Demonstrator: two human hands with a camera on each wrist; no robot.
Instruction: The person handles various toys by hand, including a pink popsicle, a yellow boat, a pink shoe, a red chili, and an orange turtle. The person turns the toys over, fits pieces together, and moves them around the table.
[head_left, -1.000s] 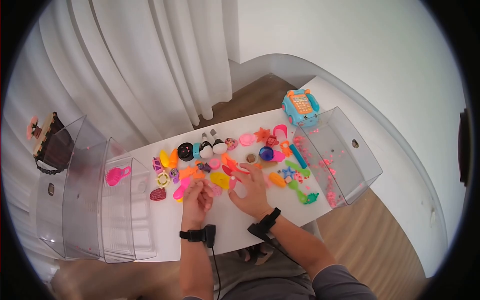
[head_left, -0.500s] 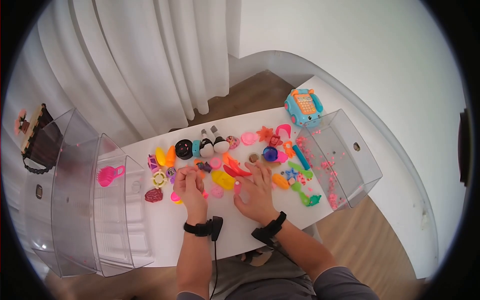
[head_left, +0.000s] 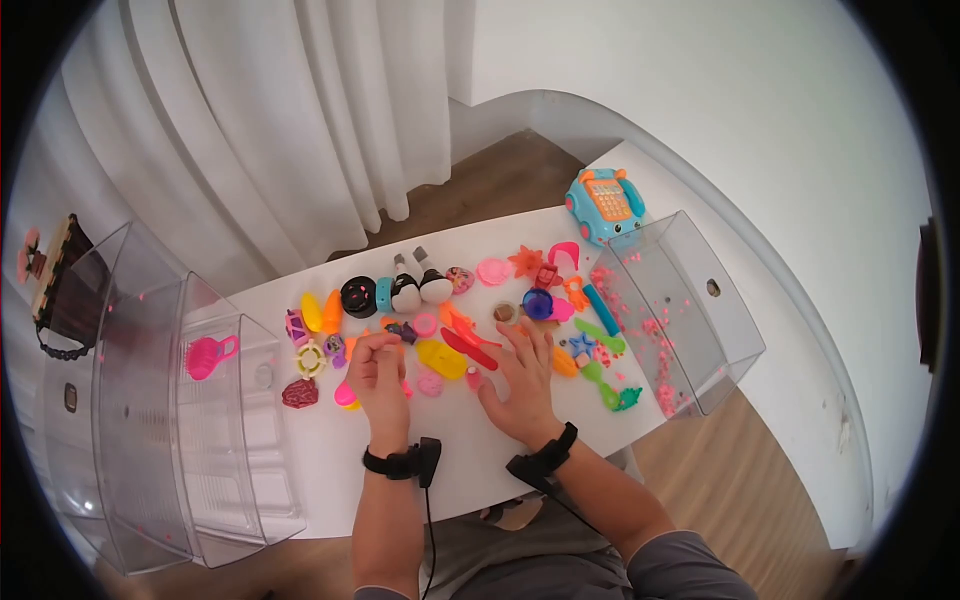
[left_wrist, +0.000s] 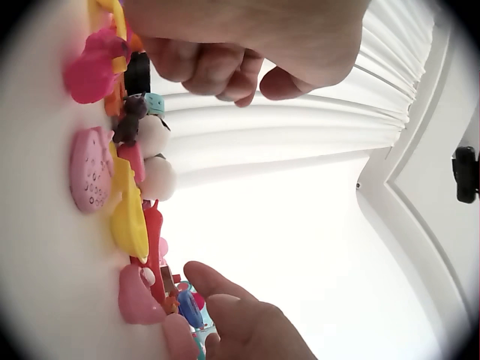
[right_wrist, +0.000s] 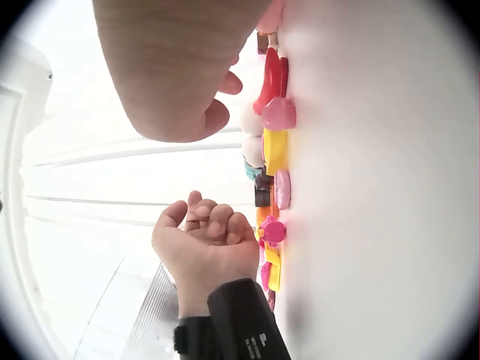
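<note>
- I see the long red toy (head_left: 470, 348) lying on the white table (head_left: 455, 455), just left of the fingers of the right hand (head_left: 522, 385).
- This right hand is spread, the thumb apart from the fingers; I see nothing in its grasp. In my right wrist view, a gap shows between its visible fingertips and the red toy.
- Beside its thumb is a small pink piece (head_left: 474, 380); whether they touch, I cannot tell.
- The left hand (head_left: 378, 378) has its fingers loosely curled, with the palm side facing the right hand. I see it hold nothing.
- Between both hands I find a yellow toy (head_left: 440, 358) and, nearer to me, a pale pink piece (head_left: 429, 383).
- Ahead of the left hand stand black-and-white toys (head_left: 405, 295), near one black round toy (head_left: 358, 297).
- Well left of the left hand, a pink handled toy (head_left: 205, 357) lies in a clear container (head_left: 240, 500).
- Well right of the right hand, a clear bin (head_left: 738, 330) contains pink bits (head_left: 655, 328); a toy telephone (head_left: 604, 207) is just beyond it.
</note>
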